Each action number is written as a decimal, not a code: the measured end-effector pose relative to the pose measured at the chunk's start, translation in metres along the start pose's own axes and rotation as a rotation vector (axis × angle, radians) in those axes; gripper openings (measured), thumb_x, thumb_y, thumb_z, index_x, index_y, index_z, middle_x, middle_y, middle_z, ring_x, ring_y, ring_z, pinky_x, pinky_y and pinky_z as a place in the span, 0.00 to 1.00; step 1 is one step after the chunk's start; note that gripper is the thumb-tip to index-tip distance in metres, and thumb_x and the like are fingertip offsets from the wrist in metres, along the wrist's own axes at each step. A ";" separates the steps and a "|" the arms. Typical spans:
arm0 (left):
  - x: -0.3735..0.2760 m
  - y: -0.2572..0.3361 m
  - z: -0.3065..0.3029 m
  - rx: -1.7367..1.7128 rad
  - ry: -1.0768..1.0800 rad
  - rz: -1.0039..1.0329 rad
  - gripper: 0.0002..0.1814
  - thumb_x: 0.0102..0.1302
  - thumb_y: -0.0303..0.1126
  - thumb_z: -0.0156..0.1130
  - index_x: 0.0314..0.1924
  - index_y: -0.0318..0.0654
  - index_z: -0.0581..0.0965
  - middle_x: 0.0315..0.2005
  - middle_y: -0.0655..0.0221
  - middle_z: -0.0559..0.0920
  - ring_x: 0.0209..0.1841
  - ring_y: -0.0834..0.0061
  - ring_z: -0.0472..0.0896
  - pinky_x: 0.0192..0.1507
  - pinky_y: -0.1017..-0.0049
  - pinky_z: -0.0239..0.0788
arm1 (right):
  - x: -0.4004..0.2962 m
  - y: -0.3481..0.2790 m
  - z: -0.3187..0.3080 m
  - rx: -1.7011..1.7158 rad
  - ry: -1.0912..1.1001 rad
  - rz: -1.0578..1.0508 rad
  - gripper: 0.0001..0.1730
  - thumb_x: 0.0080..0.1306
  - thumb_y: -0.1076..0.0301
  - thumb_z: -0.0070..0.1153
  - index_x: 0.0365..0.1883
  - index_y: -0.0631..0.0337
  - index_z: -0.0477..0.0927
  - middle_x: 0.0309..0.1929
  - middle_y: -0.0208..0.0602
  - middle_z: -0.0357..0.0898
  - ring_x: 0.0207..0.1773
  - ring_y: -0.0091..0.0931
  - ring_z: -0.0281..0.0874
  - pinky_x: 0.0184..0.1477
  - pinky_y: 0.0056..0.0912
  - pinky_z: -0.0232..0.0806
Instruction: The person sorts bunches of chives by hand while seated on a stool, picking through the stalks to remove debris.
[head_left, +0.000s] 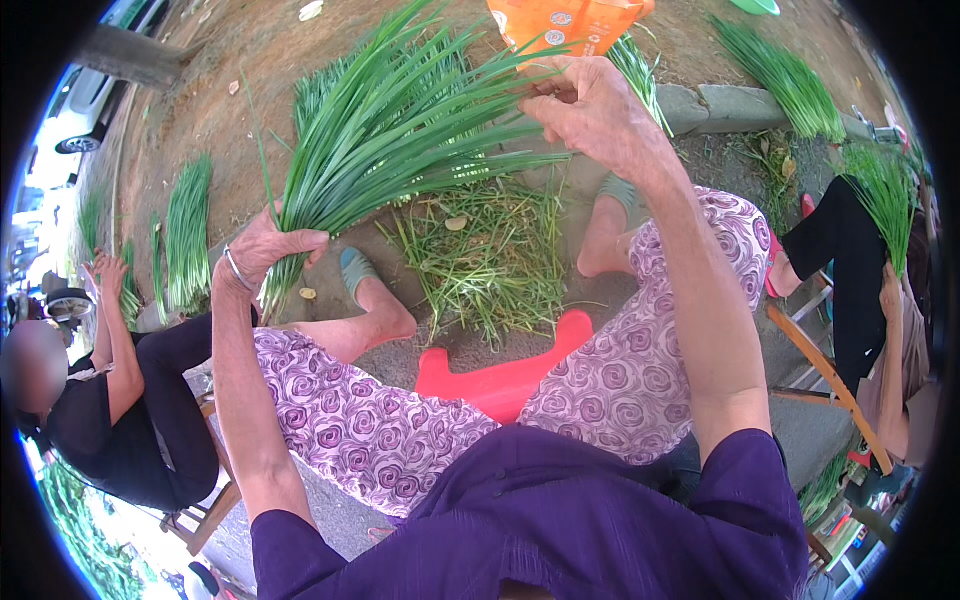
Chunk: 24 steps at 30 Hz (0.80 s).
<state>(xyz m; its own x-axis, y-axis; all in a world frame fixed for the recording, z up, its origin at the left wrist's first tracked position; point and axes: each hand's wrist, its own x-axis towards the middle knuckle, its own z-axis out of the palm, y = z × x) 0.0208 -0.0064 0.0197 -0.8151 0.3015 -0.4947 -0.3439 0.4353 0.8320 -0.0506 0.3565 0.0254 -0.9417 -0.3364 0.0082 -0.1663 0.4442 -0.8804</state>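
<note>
A thick bunch of garlic chives (375, 142) is gripped near its pale stem ends by my left hand (262, 247), which wears a metal bangle. The leaves fan up and to the right, towards my right hand (585, 112). Thumb and fingers of that hand are bent together at the leaf tips; whether a leaf is pinched between them is not clear. Beneath the bunch, a pile of loose trimmed leaves and stalks (487, 255) lies on the ground between my feet. Behind the held leaves rests a stack of chives (322, 97).
An orange printed bag (570, 26) stands beyond my right hand, near a stone kerb (735, 109). More chive bundles lie at left (189, 232) and far right (787, 79). A red plastic stool (487, 379) is between my knees. Seated people flank me, one at left (135, 420), another at right (855, 285).
</note>
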 end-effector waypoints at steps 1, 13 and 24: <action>0.001 -0.001 -0.001 0.012 0.003 0.006 0.16 0.57 0.38 0.68 0.38 0.37 0.75 0.18 0.72 0.75 0.23 0.80 0.72 0.29 0.78 0.62 | 0.000 0.001 0.000 -0.014 0.013 -0.019 0.19 0.56 0.67 0.55 0.45 0.67 0.80 0.34 0.39 0.83 0.29 0.23 0.78 0.36 0.28 0.71; 0.002 -0.004 -0.004 0.068 -0.017 -0.006 0.16 0.56 0.39 0.69 0.37 0.38 0.75 0.18 0.73 0.75 0.23 0.81 0.72 0.28 0.79 0.62 | 0.001 0.005 0.003 -0.198 -0.008 -0.038 0.13 0.57 0.68 0.54 0.38 0.61 0.84 0.28 0.46 0.82 0.32 0.36 0.82 0.40 0.35 0.72; 0.002 0.000 -0.004 0.068 -0.031 -0.048 0.15 0.56 0.39 0.69 0.37 0.39 0.75 0.19 0.73 0.75 0.23 0.81 0.73 0.28 0.79 0.64 | -0.006 0.007 0.008 -0.262 -0.058 -0.089 0.11 0.56 0.72 0.54 0.36 0.63 0.83 0.26 0.51 0.79 0.32 0.41 0.81 0.37 0.39 0.71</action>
<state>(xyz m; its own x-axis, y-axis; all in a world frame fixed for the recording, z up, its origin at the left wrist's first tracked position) 0.0174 -0.0090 0.0198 -0.7833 0.3049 -0.5417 -0.3484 0.5063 0.7888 -0.0443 0.3551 0.0150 -0.9030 -0.4271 0.0460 -0.3246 0.6082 -0.7244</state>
